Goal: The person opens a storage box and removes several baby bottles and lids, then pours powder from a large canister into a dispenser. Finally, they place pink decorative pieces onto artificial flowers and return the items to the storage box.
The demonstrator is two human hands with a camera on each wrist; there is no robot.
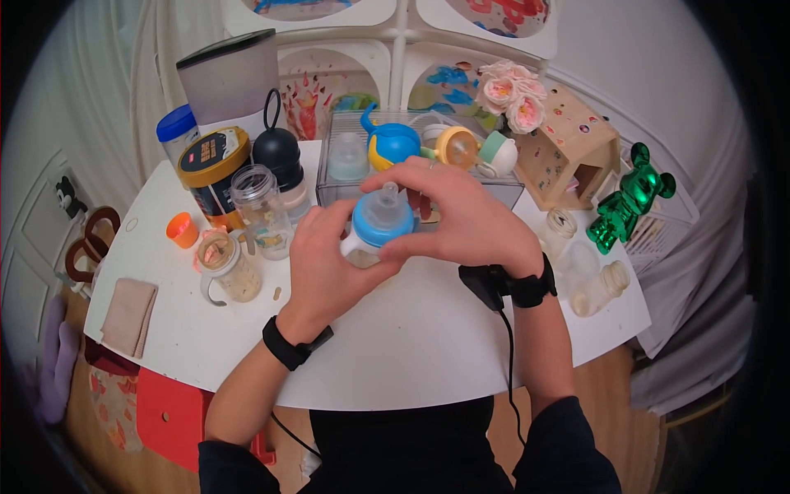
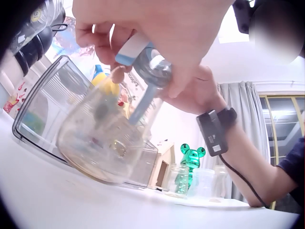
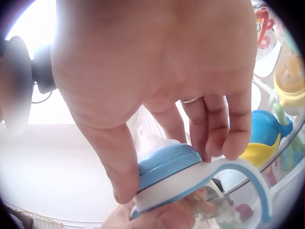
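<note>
A clear bottle (image 2: 102, 138) with a blue collar (image 1: 383, 221) and a clear teat is held above the white table. My right hand (image 1: 461, 216) pinches the blue collar between thumb and fingers; in the right wrist view the hand (image 3: 162, 76) comes down over the collar (image 3: 169, 162) from above. A white and blue handle (image 3: 248, 176) sticks out beside it. My left hand (image 1: 329, 255) grips the bottle from the left, just under the collar. The bottle's lower part is mostly hidden by the hands in the head view.
Behind the hands stands a clear rack (image 1: 329, 191) with a blue and yellow cup (image 1: 397, 146) and several bottle parts. On the left are a handled bottle (image 1: 239, 276), a tall jar (image 1: 262, 210) and an orange cup (image 1: 182, 230). Clear jars (image 1: 599, 290) and a green bear figure (image 1: 629, 198) are right.
</note>
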